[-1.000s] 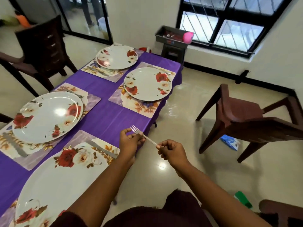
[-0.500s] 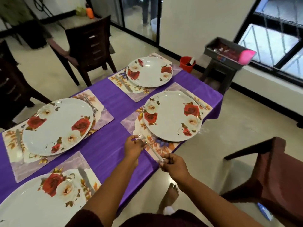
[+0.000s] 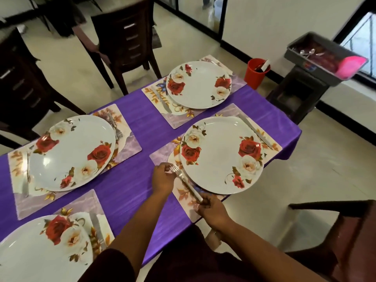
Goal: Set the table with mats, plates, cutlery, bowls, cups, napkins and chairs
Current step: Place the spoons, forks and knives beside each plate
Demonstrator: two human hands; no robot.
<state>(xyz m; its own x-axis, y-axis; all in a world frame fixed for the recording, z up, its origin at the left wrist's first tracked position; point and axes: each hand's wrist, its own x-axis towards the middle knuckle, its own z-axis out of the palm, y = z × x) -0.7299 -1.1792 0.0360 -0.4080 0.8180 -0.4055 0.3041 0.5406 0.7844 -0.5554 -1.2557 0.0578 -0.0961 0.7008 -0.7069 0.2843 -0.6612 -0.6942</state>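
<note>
Both hands hold one fork (image 3: 186, 183): the left hand (image 3: 162, 180) pinches near the tines, the right hand (image 3: 211, 210) grips the handle end. The fork lies over the mat (image 3: 183, 196), just beside the near plate (image 3: 219, 157), close to the table (image 3: 130, 186) edge. Its long axis runs diagonally, tines pointing away and leftward. Bare floor (image 3: 305, 176) opens right of the hands, then a chair (image 3: 345, 231). No writing is readable.
</note>
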